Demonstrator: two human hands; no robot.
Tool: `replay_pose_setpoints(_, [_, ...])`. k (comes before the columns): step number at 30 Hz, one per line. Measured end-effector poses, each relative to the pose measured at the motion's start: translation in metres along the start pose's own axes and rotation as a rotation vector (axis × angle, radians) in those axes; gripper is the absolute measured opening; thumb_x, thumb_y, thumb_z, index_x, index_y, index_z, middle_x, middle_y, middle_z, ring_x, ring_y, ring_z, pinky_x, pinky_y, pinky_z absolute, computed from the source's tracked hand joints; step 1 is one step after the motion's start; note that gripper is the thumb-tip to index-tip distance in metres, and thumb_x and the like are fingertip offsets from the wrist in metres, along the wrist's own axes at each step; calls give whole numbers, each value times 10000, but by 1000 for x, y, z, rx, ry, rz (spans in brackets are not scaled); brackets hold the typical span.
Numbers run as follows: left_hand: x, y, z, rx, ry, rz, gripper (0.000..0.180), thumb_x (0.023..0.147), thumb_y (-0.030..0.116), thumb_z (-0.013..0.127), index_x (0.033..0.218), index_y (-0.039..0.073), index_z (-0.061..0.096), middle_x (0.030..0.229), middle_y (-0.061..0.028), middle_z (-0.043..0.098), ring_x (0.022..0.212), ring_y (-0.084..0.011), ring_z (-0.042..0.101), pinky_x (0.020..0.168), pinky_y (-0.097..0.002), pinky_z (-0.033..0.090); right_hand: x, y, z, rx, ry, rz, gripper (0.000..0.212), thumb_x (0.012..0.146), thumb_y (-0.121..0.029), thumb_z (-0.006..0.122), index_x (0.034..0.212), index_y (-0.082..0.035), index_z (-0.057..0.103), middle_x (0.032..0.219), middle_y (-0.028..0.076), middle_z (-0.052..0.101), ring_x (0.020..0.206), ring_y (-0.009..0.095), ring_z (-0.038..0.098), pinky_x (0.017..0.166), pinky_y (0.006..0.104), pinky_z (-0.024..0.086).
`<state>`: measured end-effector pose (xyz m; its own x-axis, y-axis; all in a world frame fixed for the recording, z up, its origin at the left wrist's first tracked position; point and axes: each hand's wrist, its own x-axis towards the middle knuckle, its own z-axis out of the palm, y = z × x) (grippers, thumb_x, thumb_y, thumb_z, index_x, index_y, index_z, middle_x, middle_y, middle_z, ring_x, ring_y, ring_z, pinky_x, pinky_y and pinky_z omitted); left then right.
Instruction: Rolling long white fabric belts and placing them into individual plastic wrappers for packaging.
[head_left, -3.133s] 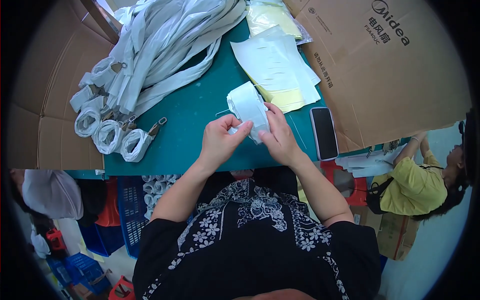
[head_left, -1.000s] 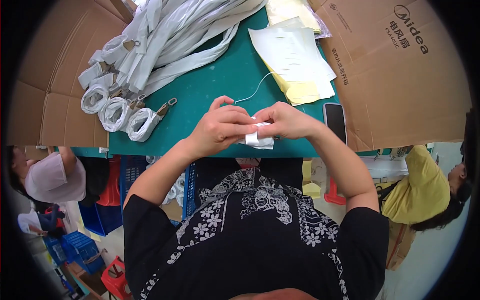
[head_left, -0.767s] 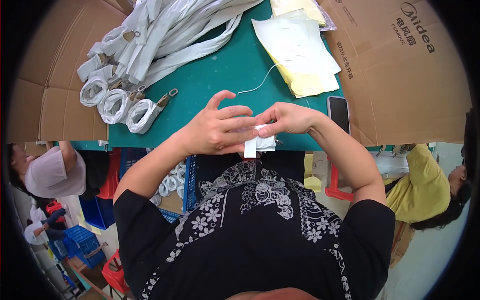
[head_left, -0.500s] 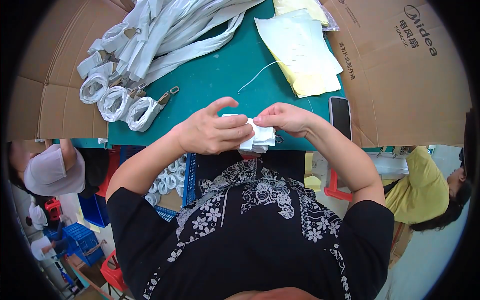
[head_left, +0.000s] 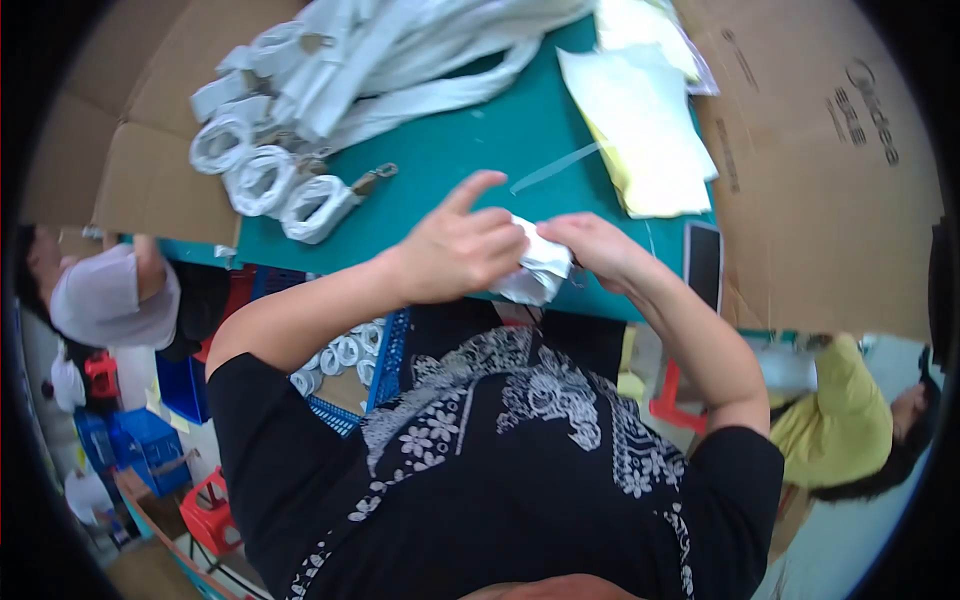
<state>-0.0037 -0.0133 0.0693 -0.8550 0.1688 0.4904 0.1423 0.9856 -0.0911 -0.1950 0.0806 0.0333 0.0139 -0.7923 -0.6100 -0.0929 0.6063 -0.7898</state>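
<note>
Bundle [head_left: 541, 264], white, pinched by left hand [head_left: 460, 250] and right hand [head_left: 598, 246], probably liable to unroll should either grip slacken.

Over there, a bundle [head_left: 540, 268] sits between the left hand [head_left: 458, 252] and right hand [head_left: 600, 247], at the near edge of the table [head_left: 440, 150]. Rolled straps [head_left: 287, 187] lie left, before the loose straps [head_left: 400, 55]; right, the phone [head_left: 703, 262] lies nearer than the sheets [head_left: 650, 130], beside cardboard [head_left: 820, 220].
</note>
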Motion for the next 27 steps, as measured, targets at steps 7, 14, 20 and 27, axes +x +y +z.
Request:
replay_pose_setpoints(7, [-1, 18, 19, -117, -99, -171, 182, 734, 141, 530, 860, 14, 499, 972, -131, 570, 899, -252, 581, 852, -407, 442, -6, 18, 21, 159, -61, -136, 294, 920, -232, 413, 971, -21, 611, 894, 45, 605, 740, 109, 539, 576, 277, 438])
replay_pose_setpoints(14, [-41, 10, -17, -767, -257, -536, 708, 794, 243, 644, 1345, -31, 294, 1046, -137, 562, 1004, -258, 514, 922, -395, 291, -26, -53, 24, -647, -107, -461, 215, 823, -187, 601, 949, -14, 628, 901, 77, 603, 844, 166, 573, 703, 288, 458])
replay_pose_setpoints(20, [-63, -51, -58, 212, -60, -575, 222, 673, 144, 633, 888, 102, 592, 829, -84, 575, 859, -222, 565, 862, -515, 348, -1, -78, 26, -655, 364, -1113, 414, 724, -128, 684, 1105, -56, 538, 1158, 148, 484, 1096, 311, 476, 910, 361, 400])
replay_pose_setpoints(27, [-157, -260, -172, 1010, 135, -848, 245, 802, 213, 562, 1035, 148, 601, 912, -61, 637, 890, -243, 591, 807, -513, 364, 59, -13, 9, -674, 621, -859, 262, 767, -164, 656, 987, -45, 579, 1085, 131, 531, 1023, 300, 514, 855, 365, 432])
